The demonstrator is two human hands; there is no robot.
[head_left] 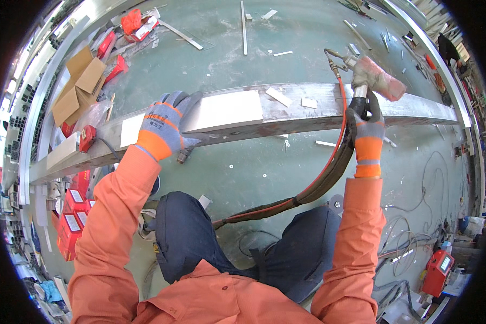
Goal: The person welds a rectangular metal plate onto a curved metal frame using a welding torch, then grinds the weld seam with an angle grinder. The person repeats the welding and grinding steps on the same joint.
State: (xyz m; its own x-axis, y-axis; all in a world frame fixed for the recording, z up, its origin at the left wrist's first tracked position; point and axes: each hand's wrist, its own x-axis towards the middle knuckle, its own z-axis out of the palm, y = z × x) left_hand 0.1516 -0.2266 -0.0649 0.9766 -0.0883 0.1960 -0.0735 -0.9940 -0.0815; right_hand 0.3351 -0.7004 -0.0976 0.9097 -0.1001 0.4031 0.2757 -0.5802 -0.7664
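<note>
A long grey metal beam [302, 119] crosses in front of me. Along its top lies a pale flat strip [229, 109]. My left hand [166, 121], in a grey and orange glove, is closed over the strip: fingers across its top, thumb at the near edge. At the beam's right part, my gloved right hand [368, 121] wraps the black handle of a welding gun [380, 79]. The gun's head is wrapped in whitish and reddish covering and stands above the beam. A black sleeved cable [329, 167] and a thin red hose run from it toward my lap.
Two small white offcuts [278, 96] rest on the beam. A red tape measure [87, 138] sits at its left end, near an open cardboard box [80, 86]. Red boxes [70, 227] stand at lower left. Loose cables [410, 237] and a red device [437, 272] lie at right.
</note>
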